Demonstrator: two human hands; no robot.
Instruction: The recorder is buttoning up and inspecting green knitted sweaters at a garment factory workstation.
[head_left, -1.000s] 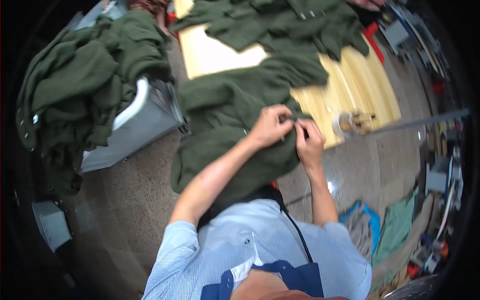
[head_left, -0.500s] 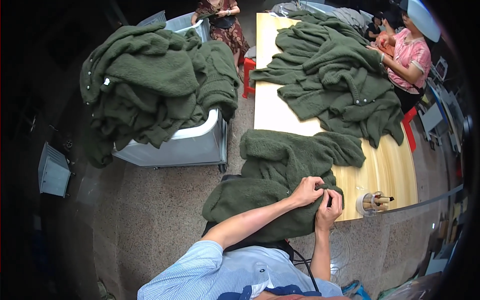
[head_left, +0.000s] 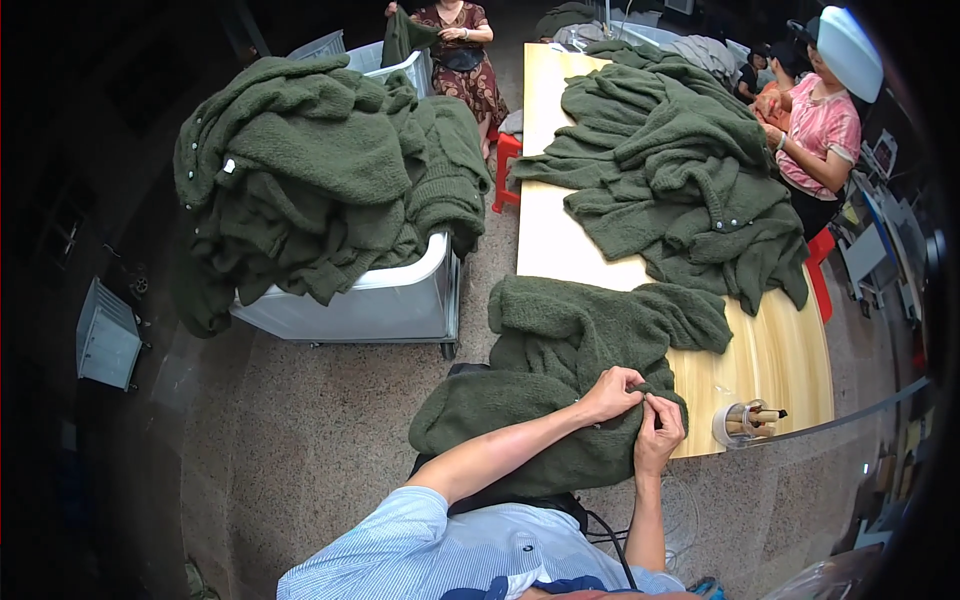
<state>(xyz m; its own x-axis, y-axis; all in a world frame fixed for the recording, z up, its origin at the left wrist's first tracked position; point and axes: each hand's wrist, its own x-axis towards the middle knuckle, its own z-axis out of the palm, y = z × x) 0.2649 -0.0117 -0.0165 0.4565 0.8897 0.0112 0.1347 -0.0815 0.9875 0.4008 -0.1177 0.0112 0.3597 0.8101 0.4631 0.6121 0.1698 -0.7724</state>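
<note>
A dark green knitted sweater (head_left: 570, 330) lies partly on the near end of the wooden table and partly across my lap. At its right edge, my left hand (head_left: 612, 395) pinches the knit between thumb and fingers. Close beside it, my right hand (head_left: 660, 430) also pinches the same edge, the fingertips of both hands nearly touching. Whether a small thing sits between the fingertips is too fine to make out.
The wooden table (head_left: 790, 365) carries a heap of green sweaters (head_left: 690, 150) and a clear jar of tools (head_left: 740, 425). A white wheeled bin (head_left: 370, 310), piled with green garments (head_left: 320, 170), stands at left. Co-workers, one in pink (head_left: 825, 130), are beyond, near red stools (head_left: 507, 170).
The whole view has shifted slightly. My hands stay at the same edge, with the fingertips a little repositioned. The far co-worker by the bin has raised a green piece of cloth.
</note>
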